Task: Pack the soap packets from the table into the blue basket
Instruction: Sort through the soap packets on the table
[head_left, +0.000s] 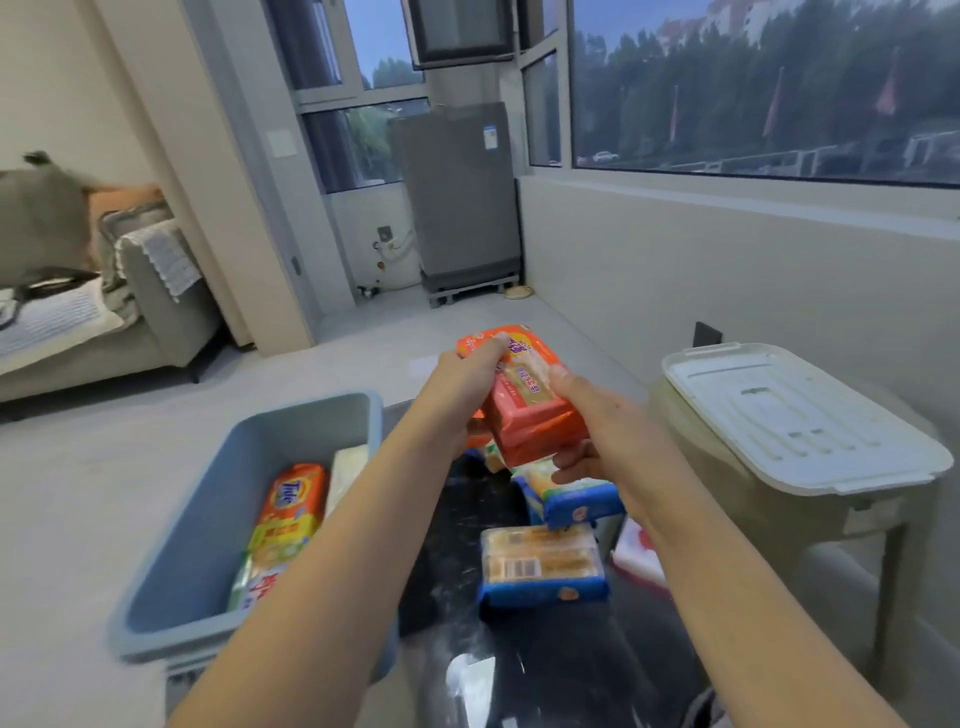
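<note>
Both hands hold an orange soap packet (530, 405) up above the black table (561, 670). My left hand (462, 384) grips its far left end and my right hand (597, 421) grips its right side, fingers under it. The blue basket (218, 499) stands at the left of the table, holding an orange-yellow Tide packet (293, 506), a pale packet (345, 470) and another packet partly hidden by my left forearm. Two blue soap packets (540, 564) (576, 499) lie on the table under my hands, with more packets partly hidden behind them.
A beige bin with a white lid (795, 421) stands right of the table. A red-and-white packet (639, 556) lies at the table's right edge. A sofa (104, 322) is far left, a grey appliance (457, 202) by the window.
</note>
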